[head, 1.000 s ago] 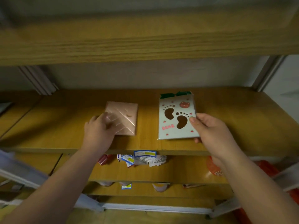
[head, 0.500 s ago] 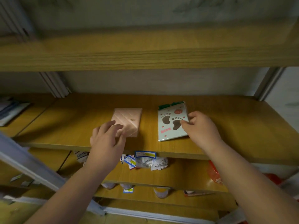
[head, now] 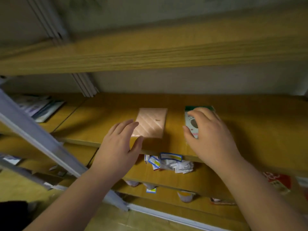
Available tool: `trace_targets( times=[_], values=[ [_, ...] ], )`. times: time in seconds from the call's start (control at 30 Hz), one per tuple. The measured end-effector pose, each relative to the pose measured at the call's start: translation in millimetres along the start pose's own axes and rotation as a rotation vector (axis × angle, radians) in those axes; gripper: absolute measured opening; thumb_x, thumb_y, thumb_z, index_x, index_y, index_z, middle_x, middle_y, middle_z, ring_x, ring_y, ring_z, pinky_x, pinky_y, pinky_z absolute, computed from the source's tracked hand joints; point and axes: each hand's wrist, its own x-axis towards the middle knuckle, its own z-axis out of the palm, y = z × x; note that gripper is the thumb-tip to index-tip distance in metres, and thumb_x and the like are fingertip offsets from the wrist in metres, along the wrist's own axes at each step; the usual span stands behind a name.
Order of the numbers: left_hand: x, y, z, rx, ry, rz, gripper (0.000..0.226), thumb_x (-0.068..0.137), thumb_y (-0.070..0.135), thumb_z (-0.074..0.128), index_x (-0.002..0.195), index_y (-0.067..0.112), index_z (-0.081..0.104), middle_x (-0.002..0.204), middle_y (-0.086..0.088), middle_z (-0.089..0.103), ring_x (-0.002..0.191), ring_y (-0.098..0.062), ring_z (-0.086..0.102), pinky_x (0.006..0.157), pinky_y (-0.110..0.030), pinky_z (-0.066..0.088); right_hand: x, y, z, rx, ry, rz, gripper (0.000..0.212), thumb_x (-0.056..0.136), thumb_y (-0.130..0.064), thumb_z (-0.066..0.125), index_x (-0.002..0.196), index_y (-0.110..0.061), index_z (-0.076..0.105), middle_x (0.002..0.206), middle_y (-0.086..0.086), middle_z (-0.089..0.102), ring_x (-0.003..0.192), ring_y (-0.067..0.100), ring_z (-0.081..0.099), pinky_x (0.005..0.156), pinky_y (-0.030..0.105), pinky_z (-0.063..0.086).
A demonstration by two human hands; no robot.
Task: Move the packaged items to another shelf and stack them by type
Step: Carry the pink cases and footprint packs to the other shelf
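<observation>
The left hand (head: 119, 145) is spread flat with straight fingers at the near edge of the middle shelf (head: 250, 124), grasping nothing; its fingertips (head: 131, 124) reach the near left corner of the pink packet (head: 152, 122), though the blur leaves it unclear whether they touch it. The right hand (head: 211, 135) lies over the white packet with paw prints (head: 191, 124), fingers bent down across its top and thumb at its near left edge, grasping it against the shelf. Only the packet's left strip and its green far end show; the rest is hidden under the hand.

Both packets lie flat on the middle shelf, the pink one to the left and the white one to the right, apart from each other with bare wood between them.

On the shelf below, just under the near edge between the two hands, sits a heap of small white and blue sachets (head: 168, 164). Farther right on that lower shelf lies a red packet (head: 276, 180). Far left, on the neighbouring shelf section, lies a pile of flat printed packs (head: 38, 107). A grey-white metal rail (head: 41, 140) slants across the left side in front of the shelves. Above, the upper shelf board (head: 150, 52) spans the whole width.
</observation>
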Motion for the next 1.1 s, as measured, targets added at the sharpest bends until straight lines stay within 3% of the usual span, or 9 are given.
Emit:
trace_targets(
  times=[0.13,0.23,0.47,0.6,0.87,0.97,1.1],
  values=[
    [-9,-19,-18,0.034,0.016,-0.026,0.055,0.097,0.042,0.05,0.144,0.015,0.05,0.151,-0.004,0.05,0.142,-0.023,0.039,0.114,-0.044,0.037,-4,-29,8,0.057,-0.009,-0.063,0.042,0.086,-0.029,0.069,0.125,-0.016,0.063,0.127,0.003,0.065,0.112,0.026,0.063,0.091,0.039,0.051],
    [-18,-39,-26,0.043,0.038,-0.057,0.057,0.096,0.044,0.049,0.146,0.018,0.048,0.154,-0.001,0.046,0.145,-0.02,0.034,0.116,-0.037,0.03,-3,-50,19,0.062,-0.074,-0.097,0.043,0.088,-0.032,0.064,0.129,-0.017,0.06,0.129,-0.001,0.063,0.112,0.02,0.061,0.089,0.031,0.048],
    [-46,-110,-55,0.012,0.114,-0.135,0.057,0.096,0.042,0.052,0.149,0.022,0.042,0.155,0.005,0.043,0.145,-0.014,0.033,0.111,-0.029,0.028,5,-125,55,0.067,-0.148,-0.158,0.051,0.091,-0.032,0.064,0.138,-0.014,0.056,0.139,0.005,0.059,0.125,0.024,0.055,0.1,0.036,0.046],
    [-71,-154,-80,-0.012,0.159,-0.153,0.059,0.095,0.042,0.052,0.148,0.019,0.044,0.153,0.003,0.047,0.142,-0.015,0.04,0.113,-0.036,0.039,7,-184,75,0.059,-0.152,-0.197,0.056,0.094,-0.039,0.06,0.145,-0.019,0.049,0.146,-0.001,0.053,0.132,0.018,0.048,0.102,0.027,0.036],
    [-126,-274,-140,0.0,0.23,-0.256,0.066,0.096,0.057,0.038,0.154,0.025,0.034,0.155,0.009,0.041,0.139,0.001,0.028,0.11,-0.023,0.022,2,-328,122,0.172,-0.168,-0.299,0.052,0.094,-0.036,0.059,0.143,-0.022,0.052,0.142,-0.008,0.053,0.128,0.009,0.046,0.101,0.021,0.034],
    [-146,-323,-162,0.004,0.233,-0.293,0.071,0.093,0.058,0.037,0.154,0.022,0.034,0.156,0.005,0.042,0.142,-0.007,0.031,0.108,-0.024,0.022,0,-383,151,0.231,-0.198,-0.349,0.051,0.094,-0.038,0.059,0.142,-0.025,0.052,0.141,-0.011,0.053,0.127,0.003,0.044,0.102,0.02,0.035],
    [-165,-382,-184,0.046,0.225,-0.348,0.066,0.096,0.052,0.043,0.152,0.019,0.038,0.155,0.004,0.044,0.142,-0.011,0.035,0.108,-0.024,0.024,-1,-444,186,0.205,-0.237,-0.387,0.055,0.094,-0.041,0.059,0.146,-0.025,0.047,0.145,-0.011,0.049,0.126,-0.004,0.034,0.092,-0.002,0.016]
  ],
)
